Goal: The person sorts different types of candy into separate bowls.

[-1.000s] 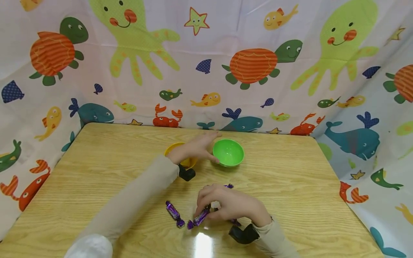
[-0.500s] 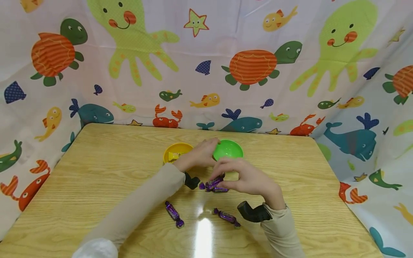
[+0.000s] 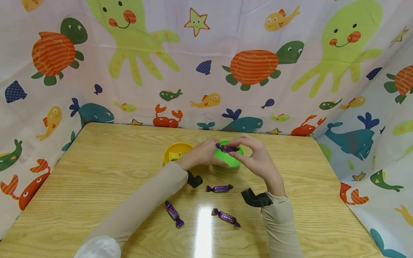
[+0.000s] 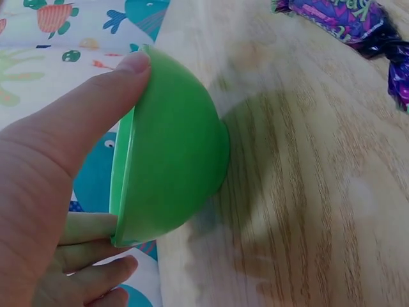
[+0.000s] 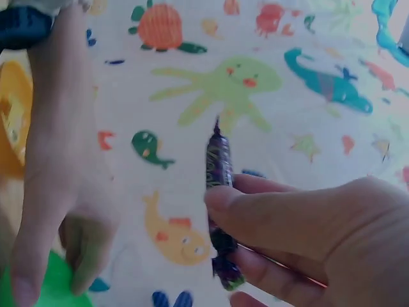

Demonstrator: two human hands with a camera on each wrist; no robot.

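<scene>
A purple wrapped candy (image 3: 227,148) is pinched between thumb and fingers of my right hand (image 3: 258,157), over the green bowl (image 3: 226,162). In the right wrist view the candy (image 5: 219,160) points upward with twisted wrapper ends. My left hand (image 3: 206,153) holds the green bowl by its left side. The left wrist view shows the thumb on the near part of the rim of the bowl (image 4: 172,147) and fingers at its opposite edge. Three more purple candies lie on the table: one below the bowl (image 3: 219,188), another candy nearer (image 3: 226,218), and a candy at left (image 3: 174,214).
A yellow bowl (image 3: 166,152) with yellow-wrapped pieces (image 3: 175,156) inside stands left of the green bowl, partly behind my left forearm. The wooden table (image 3: 306,186) backs onto a curtain (image 3: 180,79) printed with sea animals.
My right hand has picked up a purple candy from the table's front and carried it up to the green bowl. My left hand has moved onto the green bowl and holds it.
</scene>
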